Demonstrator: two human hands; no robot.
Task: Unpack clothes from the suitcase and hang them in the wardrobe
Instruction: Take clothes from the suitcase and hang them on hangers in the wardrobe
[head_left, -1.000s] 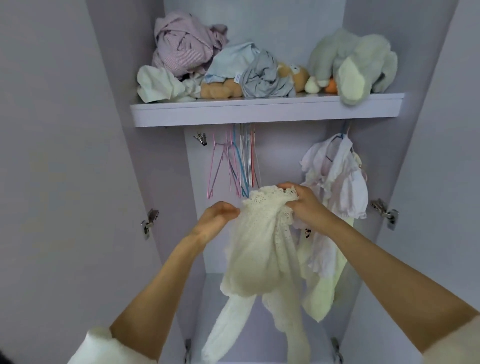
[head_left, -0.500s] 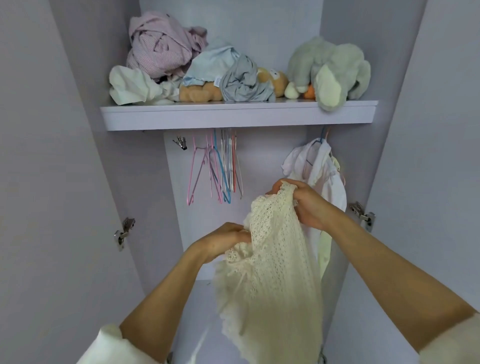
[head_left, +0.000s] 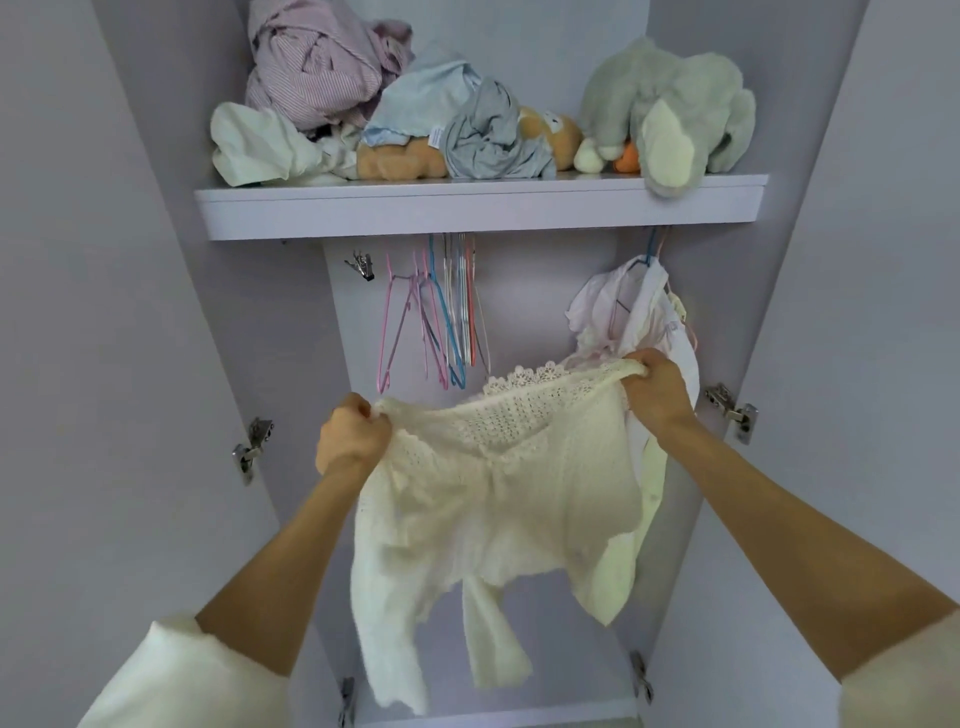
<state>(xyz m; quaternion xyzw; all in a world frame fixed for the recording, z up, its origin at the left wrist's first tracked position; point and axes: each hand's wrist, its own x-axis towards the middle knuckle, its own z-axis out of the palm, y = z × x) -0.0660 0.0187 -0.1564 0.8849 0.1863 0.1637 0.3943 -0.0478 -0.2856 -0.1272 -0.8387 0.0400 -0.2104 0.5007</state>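
Observation:
A cream knitted lace top (head_left: 498, 483) hangs spread out in front of the open wardrobe. My left hand (head_left: 350, 439) grips its left shoulder and my right hand (head_left: 657, 392) grips its right shoulder, slightly higher. Its sleeves dangle below. Behind it, several empty wire hangers (head_left: 441, 317) in pink and blue hang from the rail under the shelf. A white garment (head_left: 631, 306) hangs on a hanger at the right, just behind my right hand. The suitcase is out of view.
The wardrobe shelf (head_left: 478, 208) carries crumpled clothes (head_left: 322, 67), a brown soft toy (head_left: 400, 161) and a grey plush elephant (head_left: 675, 104). Open doors flank both sides, with metal hinges at left (head_left: 252, 449) and right (head_left: 732, 408).
My hands have moved apart, stretching the bunched lace top out flat by its shoulders. My left hand went left, my right hand right.

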